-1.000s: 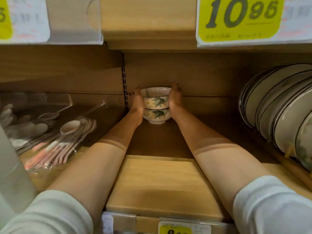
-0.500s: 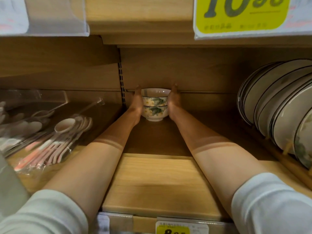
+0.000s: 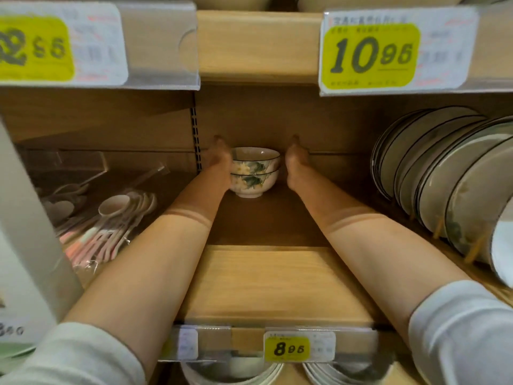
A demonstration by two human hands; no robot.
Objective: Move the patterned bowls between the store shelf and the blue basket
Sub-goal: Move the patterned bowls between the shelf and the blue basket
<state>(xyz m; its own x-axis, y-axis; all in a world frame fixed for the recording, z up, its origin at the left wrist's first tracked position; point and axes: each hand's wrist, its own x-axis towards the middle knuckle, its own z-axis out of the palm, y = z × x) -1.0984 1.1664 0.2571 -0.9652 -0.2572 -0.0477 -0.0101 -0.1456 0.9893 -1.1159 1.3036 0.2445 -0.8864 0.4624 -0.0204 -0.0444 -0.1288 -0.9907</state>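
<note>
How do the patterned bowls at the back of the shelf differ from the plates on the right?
Pose: the patterned bowls sit upright, one nested in the other, while the plates stand on edge in a row. Look: the bowls carry flowers and green leaves on their sides; the plates' faces look mostly plain. Contact: the left hand touches the bowls; no hand touches the plates. Both are white with a thin dark rim line.

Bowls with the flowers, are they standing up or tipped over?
Standing up. The two patterned bowls sit stacked, rims facing up, the bottom one's foot flat on the shelf.
</note>
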